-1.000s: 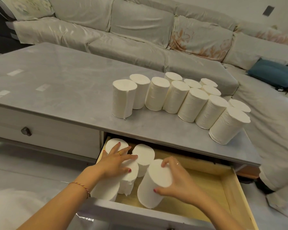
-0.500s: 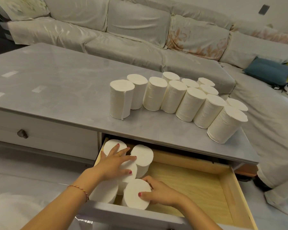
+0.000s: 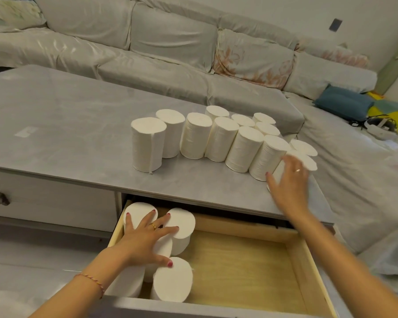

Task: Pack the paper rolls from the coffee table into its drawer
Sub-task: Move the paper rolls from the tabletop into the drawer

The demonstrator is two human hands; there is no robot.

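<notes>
Reaching with fingers spread, the right hand [image 3: 287,180] touches the nearest roll [image 3: 294,166] without gripping it; crowded neighbours behind could topple. The left hand [image 3: 145,239] lies flat across packed rolls [image 3: 172,278] in the drawer [image 3: 303,267].

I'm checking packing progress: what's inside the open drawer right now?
The drawer holds upright paper rolls clustered at its left end, the left hand resting flat on them. Its wooden floor shows elsewhere. The hand and arm hide the exact count.
</notes>
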